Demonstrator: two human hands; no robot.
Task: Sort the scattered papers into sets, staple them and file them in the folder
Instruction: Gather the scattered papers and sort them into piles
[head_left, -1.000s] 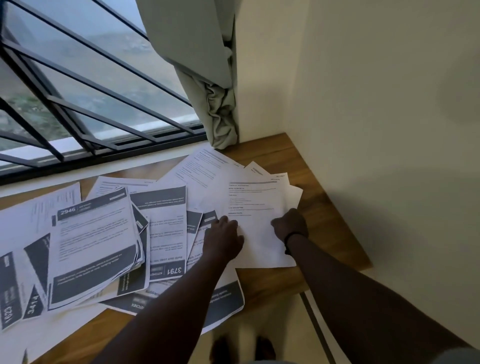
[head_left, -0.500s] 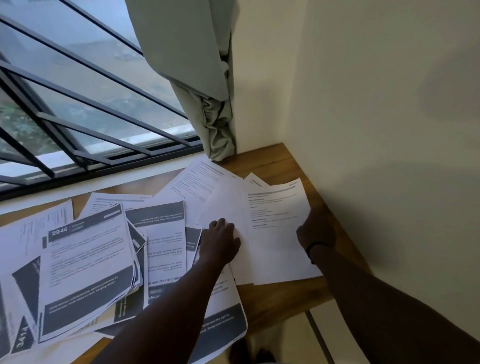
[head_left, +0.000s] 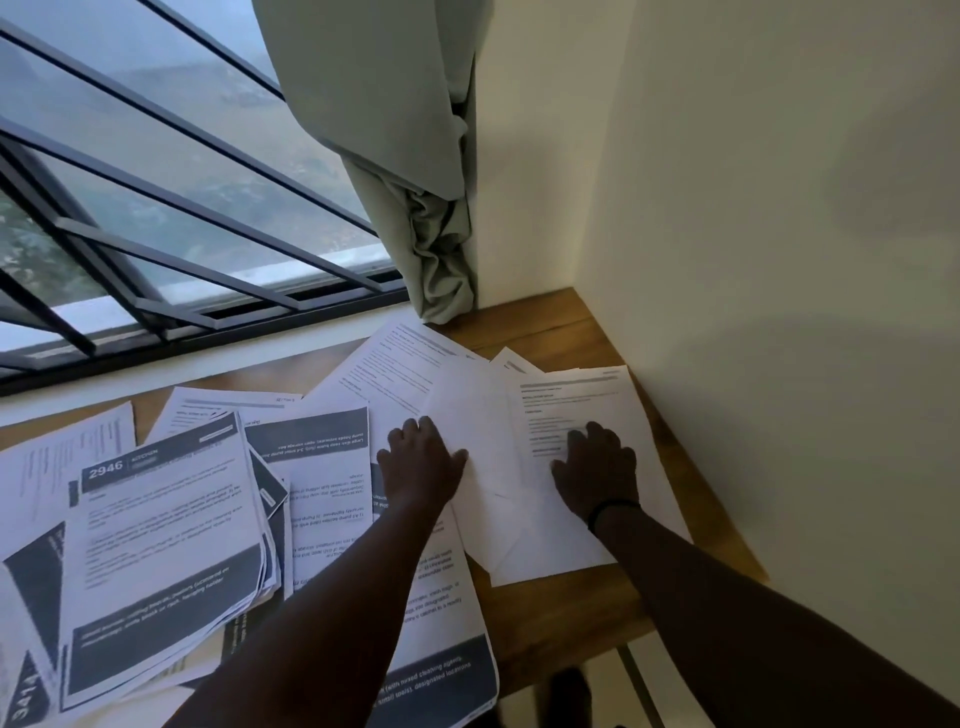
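Several printed papers lie scattered over a wooden table. My left hand lies flat, fingers spread, on a blank white sheet in the middle. My right hand presses flat on a plain text page at the right end of the table. To the left sits a thick pile topped by a dark-banded page marked 2946. More dark-banded pages lie beneath my left forearm. No stapler or folder is in view.
A barred window runs along the back, with a bunched grey curtain in the corner. A cream wall bounds the table on the right. The table's front edge drops to the floor below.
My right hand slid the text page to the right, apart from the blank sheet, and now rests on top of it. My left hand stayed on the middle sheets.
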